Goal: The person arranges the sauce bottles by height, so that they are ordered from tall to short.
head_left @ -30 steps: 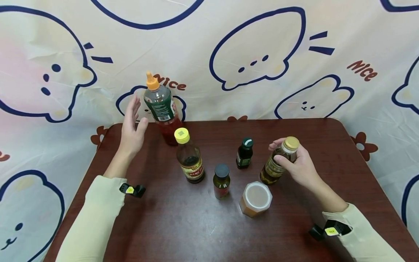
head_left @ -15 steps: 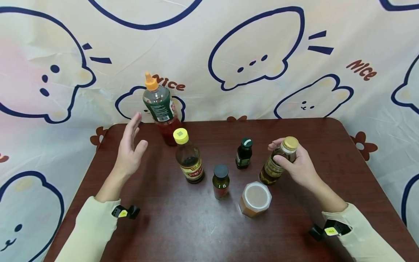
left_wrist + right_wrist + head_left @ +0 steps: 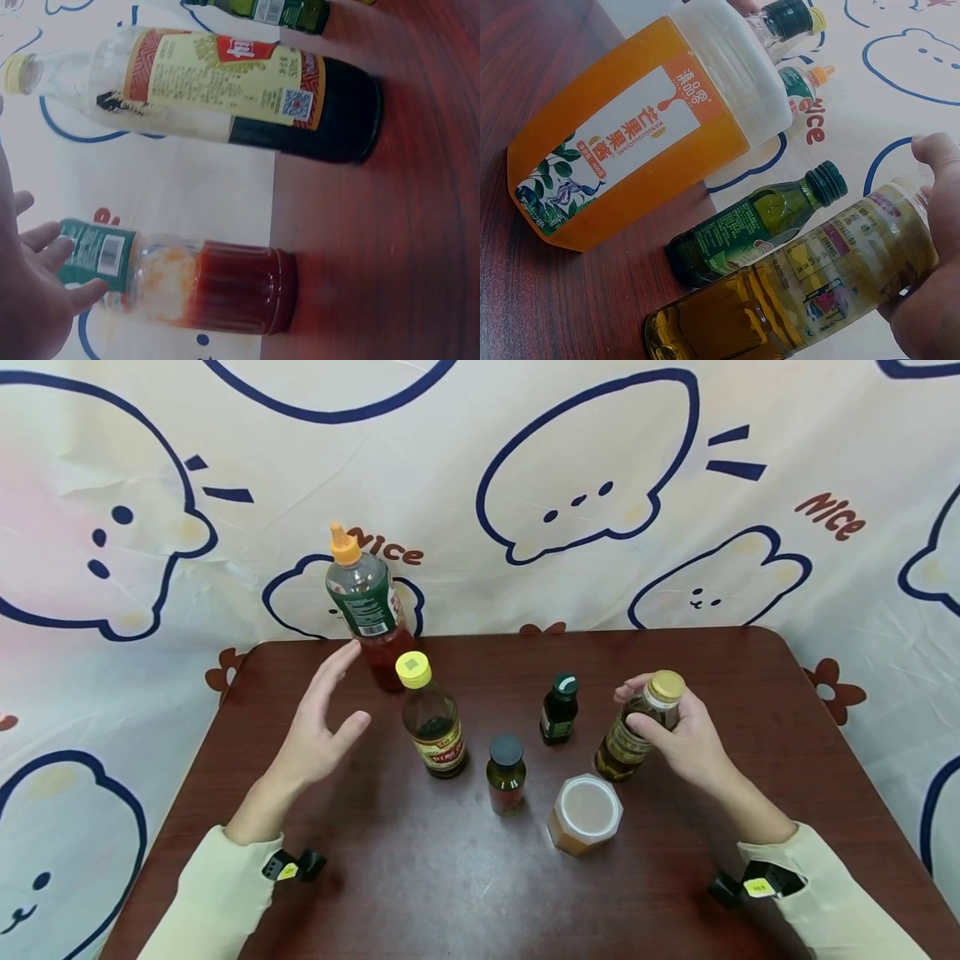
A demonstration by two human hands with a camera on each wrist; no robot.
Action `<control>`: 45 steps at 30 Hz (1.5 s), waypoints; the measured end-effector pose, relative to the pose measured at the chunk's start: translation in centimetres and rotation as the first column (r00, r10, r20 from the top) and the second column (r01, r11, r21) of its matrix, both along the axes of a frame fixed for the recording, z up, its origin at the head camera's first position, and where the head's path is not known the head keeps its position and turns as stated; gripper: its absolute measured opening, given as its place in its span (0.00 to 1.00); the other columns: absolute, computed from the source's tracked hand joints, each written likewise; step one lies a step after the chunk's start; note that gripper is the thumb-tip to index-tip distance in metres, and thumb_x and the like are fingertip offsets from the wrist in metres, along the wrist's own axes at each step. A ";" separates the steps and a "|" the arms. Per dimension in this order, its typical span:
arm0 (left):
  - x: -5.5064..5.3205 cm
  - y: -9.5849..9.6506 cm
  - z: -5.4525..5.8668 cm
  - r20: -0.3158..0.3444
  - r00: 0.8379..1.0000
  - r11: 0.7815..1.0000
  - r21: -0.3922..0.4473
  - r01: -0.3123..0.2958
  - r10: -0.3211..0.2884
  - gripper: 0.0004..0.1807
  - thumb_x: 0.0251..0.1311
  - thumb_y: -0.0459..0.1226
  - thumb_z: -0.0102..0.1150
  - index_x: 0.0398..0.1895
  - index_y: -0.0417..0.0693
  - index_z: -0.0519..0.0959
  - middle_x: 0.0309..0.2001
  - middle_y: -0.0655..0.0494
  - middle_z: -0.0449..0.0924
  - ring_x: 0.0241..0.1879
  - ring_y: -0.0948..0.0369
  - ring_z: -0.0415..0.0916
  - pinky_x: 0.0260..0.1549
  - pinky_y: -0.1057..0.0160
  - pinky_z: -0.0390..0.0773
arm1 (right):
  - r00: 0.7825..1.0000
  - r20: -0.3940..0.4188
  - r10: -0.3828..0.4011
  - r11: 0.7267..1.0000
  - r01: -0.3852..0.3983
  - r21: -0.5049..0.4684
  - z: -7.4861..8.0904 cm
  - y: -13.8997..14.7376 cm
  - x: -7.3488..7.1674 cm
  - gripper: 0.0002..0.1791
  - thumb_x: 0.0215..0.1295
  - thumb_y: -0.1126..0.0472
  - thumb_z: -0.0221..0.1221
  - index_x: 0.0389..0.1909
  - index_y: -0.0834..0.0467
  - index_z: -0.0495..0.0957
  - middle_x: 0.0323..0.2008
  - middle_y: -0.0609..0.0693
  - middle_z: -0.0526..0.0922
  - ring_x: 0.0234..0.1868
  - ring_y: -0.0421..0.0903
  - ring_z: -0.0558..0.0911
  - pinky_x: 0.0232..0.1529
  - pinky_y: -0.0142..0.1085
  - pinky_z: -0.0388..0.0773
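Note:
My right hand [image 3: 693,739] grips a bottle of golden oil [image 3: 628,739] with a gold cap, thumb on the near side, near the upper part. In the right wrist view the oil bottle [image 3: 780,292] tilts across the picture, its base at the tabletop. My left hand [image 3: 315,735] holds nothing; its fingers reach forward and the thumb stands apart. Right of that thumb is a yellow-capped bottle of dark sauce [image 3: 435,731]. Beyond its fingertips stands a tall squeeze bottle of red sauce [image 3: 386,656] with an orange nozzle cap and green label [image 3: 101,255].
An orange jam jar [image 3: 585,814] with a white lid stands near the middle front. Behind it are a small dark-green bottle [image 3: 558,710] and a small grey-capped bottle [image 3: 507,774]. The brown table [image 3: 420,877] ends at a printed cloth [image 3: 570,460].
My left hand has drawn back from beside the red sauce bottle, then shifted right toward the yellow-capped bottle. My right hand and the oil bottle stay in place.

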State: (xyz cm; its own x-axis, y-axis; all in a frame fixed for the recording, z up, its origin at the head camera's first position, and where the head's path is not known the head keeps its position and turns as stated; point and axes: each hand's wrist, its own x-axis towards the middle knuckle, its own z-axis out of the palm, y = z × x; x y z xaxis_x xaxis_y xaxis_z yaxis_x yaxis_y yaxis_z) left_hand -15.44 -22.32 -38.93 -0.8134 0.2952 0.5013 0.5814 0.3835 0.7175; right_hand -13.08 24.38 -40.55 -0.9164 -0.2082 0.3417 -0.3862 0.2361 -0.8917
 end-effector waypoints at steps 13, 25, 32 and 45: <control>-0.5 2.8 -0.9 0.093 0.988 0.990 -0.062 0.130 -0.124 0.39 0.65 0.43 0.64 0.78 0.51 0.61 0.77 0.48 0.57 0.75 0.53 0.54 0.72 0.42 0.55 | 1.000 0.012 -0.005 1.000 0.005 0.007 0.1 0.0 0.0 0.19 0.67 0.77 0.58 0.58 0.68 0.73 0.50 0.48 0.84 0.54 0.39 0.82 0.59 0.27 0.72; -0.9 5.3 -1.9 0.175 0.961 0.976 0.013 0.216 -0.215 0.41 0.63 0.36 0.66 0.77 0.42 0.59 0.74 0.43 0.62 0.73 0.51 0.60 0.70 0.39 0.59 | 1.000 0.011 -0.002 1.000 0.002 0.005 0.1 -0.1 0.0 0.18 0.67 0.77 0.58 0.57 0.68 0.73 0.50 0.46 0.84 0.54 0.38 0.82 0.58 0.26 0.73; -1.0 6.3 -2.4 0.176 0.948 0.962 0.113 0.248 -0.265 0.44 0.60 0.37 0.70 0.77 0.39 0.57 0.71 0.40 0.66 0.69 0.49 0.66 0.70 0.63 0.62 | 1.000 -0.008 0.007 1.000 -0.007 -0.015 0.1 -0.2 0.0 0.18 0.66 0.78 0.58 0.57 0.69 0.73 0.50 0.49 0.84 0.54 0.39 0.82 0.58 0.27 0.73; -0.9 7.7 -3.3 0.168 0.966 0.962 0.221 0.160 -0.199 0.37 0.51 0.23 0.73 0.65 0.36 0.68 0.59 0.33 0.76 0.59 0.59 0.76 0.62 0.64 0.73 | 1.000 -0.008 0.001 1.000 -0.001 -0.006 0.1 -0.1 0.1 0.19 0.66 0.78 0.58 0.57 0.68 0.73 0.50 0.49 0.84 0.54 0.40 0.82 0.58 0.27 0.73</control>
